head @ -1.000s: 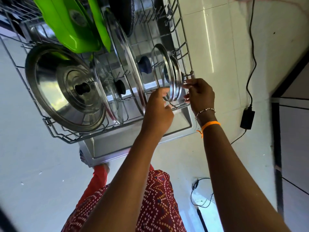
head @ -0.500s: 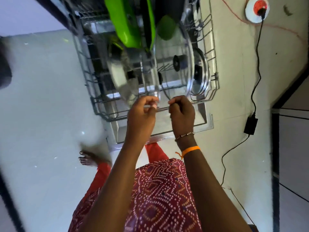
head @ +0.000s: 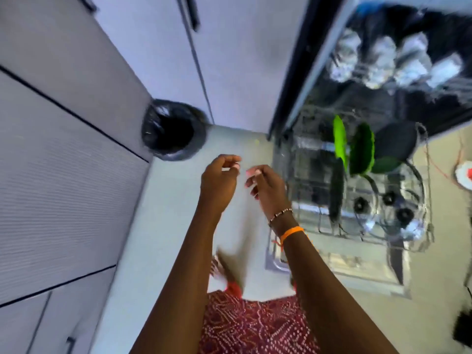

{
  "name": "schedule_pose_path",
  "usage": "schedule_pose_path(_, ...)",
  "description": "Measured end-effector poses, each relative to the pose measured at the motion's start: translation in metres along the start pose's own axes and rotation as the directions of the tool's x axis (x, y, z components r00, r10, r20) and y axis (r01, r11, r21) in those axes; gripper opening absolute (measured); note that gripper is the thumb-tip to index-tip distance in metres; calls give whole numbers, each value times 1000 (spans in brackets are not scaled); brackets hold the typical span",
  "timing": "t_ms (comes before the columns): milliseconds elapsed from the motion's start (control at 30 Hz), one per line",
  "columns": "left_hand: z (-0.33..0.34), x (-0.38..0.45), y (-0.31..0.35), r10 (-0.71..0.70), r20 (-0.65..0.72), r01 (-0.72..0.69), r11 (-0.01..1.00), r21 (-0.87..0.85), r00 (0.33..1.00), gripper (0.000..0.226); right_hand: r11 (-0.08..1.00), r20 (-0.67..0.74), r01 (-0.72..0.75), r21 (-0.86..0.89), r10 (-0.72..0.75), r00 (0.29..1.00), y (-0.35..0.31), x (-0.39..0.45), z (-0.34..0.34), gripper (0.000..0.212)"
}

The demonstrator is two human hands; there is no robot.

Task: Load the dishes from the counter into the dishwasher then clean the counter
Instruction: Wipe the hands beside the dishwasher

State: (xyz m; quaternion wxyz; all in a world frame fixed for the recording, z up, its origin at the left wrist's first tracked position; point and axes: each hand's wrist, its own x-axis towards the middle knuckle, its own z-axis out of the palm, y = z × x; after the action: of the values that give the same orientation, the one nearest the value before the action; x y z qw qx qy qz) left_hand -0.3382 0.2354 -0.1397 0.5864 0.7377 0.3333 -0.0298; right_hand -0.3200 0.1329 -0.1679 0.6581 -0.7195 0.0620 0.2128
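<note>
Both hands empty: left hand (head: 220, 180) and right hand (head: 265, 186) hang over the pale floor, fingers loosely curled, clamped on nothing, close to each other but apart. Frame is motion-blurred.

Lower dishwasher rack (head: 424, 241), wire, is pulled out over the open door to the right of the hands. Standing on edge in it: glass lids (head: 383, 208) with dark round knobs, green plates (head: 341, 141) and a dark pan-like piece behind, too blurred to name. Upper rack holds a row of upturned clear glasses (head: 378, 62).

Handling guess: the glass lids look rigid, fairly heavy, smooth and breakable; best taken by the knob or pinched at the metal rim. Green plates look like light, stiff plastic, tolerant of knocks, gripped by the edge. The wire rack is stiff and likely heavy when full; push it at the front bar.

Counter is not in view, so remaining dishes cannot be judged.

Black-lined round bin (head: 173, 131) sits on the floor by grey flat-fronted cabinets (head: 76, 139). Orange band (head: 291, 232) and bead bracelet on the right wrist.
</note>
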Motion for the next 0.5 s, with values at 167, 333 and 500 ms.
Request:
schedule_pose_path(167, -124, -2, 46, 57, -129, -69, 994, -88, 990, 19, 996, 182, 94, 9, -94, 979, -97, -3, 103, 26)
schedule_pose_path(333, -213, 16, 89, 52, -274, -101, 981, -166, 960, 24, 985, 308, 172, 9, -166, 937, -171, 15, 180, 29)
schedule_pose_path(500, -273, 55, 129, 108, -318, -176, 965, -193, 942, 22, 967, 368, 254, 3, -237, 899, -223, 56, 235, 23)
